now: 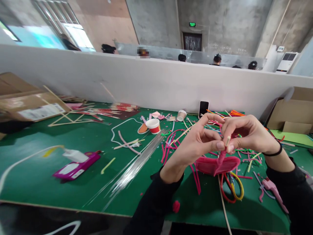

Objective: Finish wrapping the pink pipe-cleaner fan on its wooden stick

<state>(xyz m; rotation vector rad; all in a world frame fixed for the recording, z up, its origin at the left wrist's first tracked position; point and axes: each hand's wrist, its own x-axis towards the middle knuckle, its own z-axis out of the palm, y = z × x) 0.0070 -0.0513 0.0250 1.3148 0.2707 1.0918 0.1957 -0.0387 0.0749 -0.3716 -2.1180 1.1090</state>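
Observation:
Both hands meet at the tip of a wooden stick (228, 141) wrapped in pink fuzzy pipe cleaner. My left hand (195, 142) pinches the wrapped stick just below its pale bare end. Close against it, my right hand (246, 133) is closed on the same spot from the other side. Below the fingers hangs a wide pink pipe-cleaner piece (228, 164), joined to the wrapped stick. Red and yellow loops (237, 187) show under it on the table side. Whether the loops are attached to the piece I cannot tell.
Loose pipe cleaners lie around the hands. A pink glue gun (272, 189) rests at the right, a paper cup (153, 126) and clear thin rods (137, 166) at the left. Further left is a purple packet (77, 165). A phone (203, 107) leans on the white partition (146, 81).

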